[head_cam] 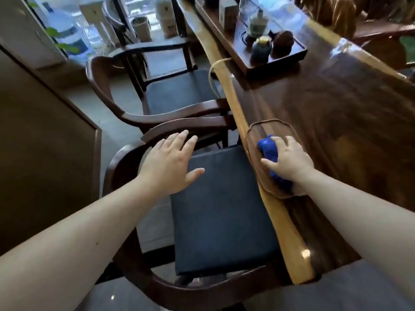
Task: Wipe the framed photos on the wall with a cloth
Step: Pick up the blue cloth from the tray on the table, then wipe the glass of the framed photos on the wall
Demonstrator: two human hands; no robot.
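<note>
A bunched bright blue cloth (268,151) lies on a small dark wooden tray (256,133) near the table's left edge. My right hand (289,159) is closed around the cloth, pressing it down on the tray. My left hand (170,164) hovers flat with fingers spread above the near chair, holding nothing. No framed photo or wall picture shows in this view.
A long glossy wooden table (336,113) runs along the right, with a tea tray (278,61) of jars and pots farther back. Two dark armchairs with blue cushions (222,212) (179,90) stand beside it. A brown panel (45,153) is on the left.
</note>
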